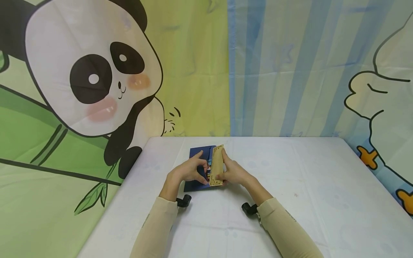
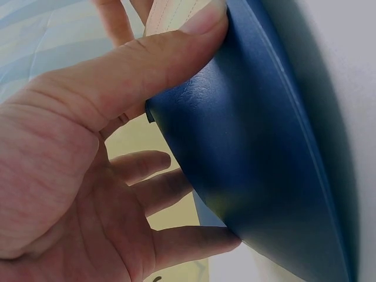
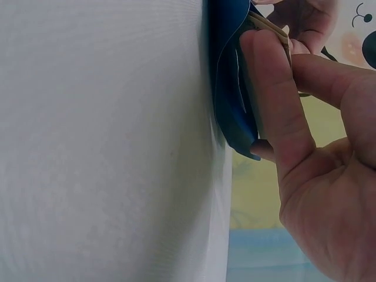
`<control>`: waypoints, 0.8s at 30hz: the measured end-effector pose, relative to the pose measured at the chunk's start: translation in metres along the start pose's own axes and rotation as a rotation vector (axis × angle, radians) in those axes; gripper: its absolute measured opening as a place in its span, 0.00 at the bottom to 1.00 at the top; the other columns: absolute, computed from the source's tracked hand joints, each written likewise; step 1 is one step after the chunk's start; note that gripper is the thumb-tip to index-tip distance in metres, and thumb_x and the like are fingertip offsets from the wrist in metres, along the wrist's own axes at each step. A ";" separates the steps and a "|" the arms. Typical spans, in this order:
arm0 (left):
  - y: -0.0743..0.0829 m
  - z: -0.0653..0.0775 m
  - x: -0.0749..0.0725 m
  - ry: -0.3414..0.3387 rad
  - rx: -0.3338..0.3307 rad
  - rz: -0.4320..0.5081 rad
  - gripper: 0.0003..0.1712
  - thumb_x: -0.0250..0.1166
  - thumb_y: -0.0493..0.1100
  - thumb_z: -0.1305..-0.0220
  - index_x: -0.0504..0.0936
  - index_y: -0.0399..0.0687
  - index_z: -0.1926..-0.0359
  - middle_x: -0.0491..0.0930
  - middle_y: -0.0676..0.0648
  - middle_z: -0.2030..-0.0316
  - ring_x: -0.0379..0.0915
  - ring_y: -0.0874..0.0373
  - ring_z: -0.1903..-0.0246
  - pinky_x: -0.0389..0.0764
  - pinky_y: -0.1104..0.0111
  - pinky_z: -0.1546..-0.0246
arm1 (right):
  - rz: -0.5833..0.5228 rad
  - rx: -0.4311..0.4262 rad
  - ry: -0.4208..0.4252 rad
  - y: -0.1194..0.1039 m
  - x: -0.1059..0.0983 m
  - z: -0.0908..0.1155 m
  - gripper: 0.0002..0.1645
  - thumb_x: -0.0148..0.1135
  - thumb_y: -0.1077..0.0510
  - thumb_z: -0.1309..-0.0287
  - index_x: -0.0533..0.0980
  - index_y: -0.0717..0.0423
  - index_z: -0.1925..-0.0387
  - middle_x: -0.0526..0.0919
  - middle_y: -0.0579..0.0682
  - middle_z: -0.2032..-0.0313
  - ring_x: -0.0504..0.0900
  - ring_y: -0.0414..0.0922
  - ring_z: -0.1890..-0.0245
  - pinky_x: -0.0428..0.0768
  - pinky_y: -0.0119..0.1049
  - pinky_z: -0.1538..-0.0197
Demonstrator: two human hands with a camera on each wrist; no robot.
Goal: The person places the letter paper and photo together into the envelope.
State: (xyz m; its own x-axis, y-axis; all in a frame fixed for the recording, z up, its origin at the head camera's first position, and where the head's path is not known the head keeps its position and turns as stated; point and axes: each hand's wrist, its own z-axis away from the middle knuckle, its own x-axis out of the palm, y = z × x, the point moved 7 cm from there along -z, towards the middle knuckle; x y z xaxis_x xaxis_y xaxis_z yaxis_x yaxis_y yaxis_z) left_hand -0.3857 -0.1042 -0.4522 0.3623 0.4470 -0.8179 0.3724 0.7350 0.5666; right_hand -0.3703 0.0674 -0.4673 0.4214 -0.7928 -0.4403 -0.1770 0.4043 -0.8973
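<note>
A dark blue folder (image 1: 194,185) lies on the table in the head view, its cover bowed up in the left wrist view. At its right side stands a cream folded card (image 1: 217,165) with gold-brown patterned ends. My left hand (image 1: 190,170) grips the bowed blue cover, thumb on its surface at the cream card's edge and fingertips along the opposite edge. My right hand (image 1: 236,172) pinches the cream card between thumb and fingers. Between the hands a strip of coloured picture shows. The inside of the folder is mostly hidden.
The white-covered table (image 1: 290,186) extends around the folder and ends at a back edge against a printed curtain (image 1: 274,71). A panda figure (image 1: 93,50) is printed at the left. Each wrist wears a small black camera (image 1: 184,201).
</note>
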 end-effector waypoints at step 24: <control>0.000 -0.001 0.001 -0.002 0.005 -0.011 0.23 0.87 0.48 0.56 0.79 0.58 0.67 0.42 0.38 0.16 0.45 0.32 0.20 0.62 0.40 0.26 | -0.034 0.037 -0.025 0.004 0.004 0.000 0.71 0.73 0.67 0.39 0.29 0.50 0.17 0.57 0.62 0.20 0.88 0.52 0.79 0.88 0.46 0.70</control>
State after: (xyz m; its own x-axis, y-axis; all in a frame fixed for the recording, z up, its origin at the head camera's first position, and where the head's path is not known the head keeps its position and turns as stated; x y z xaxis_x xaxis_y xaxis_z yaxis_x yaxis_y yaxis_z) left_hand -0.3864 -0.1033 -0.4537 0.3600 0.4377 -0.8239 0.3804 0.7375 0.5581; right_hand -0.3688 0.0658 -0.4725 0.4485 -0.7952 -0.4080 -0.1288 0.3943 -0.9099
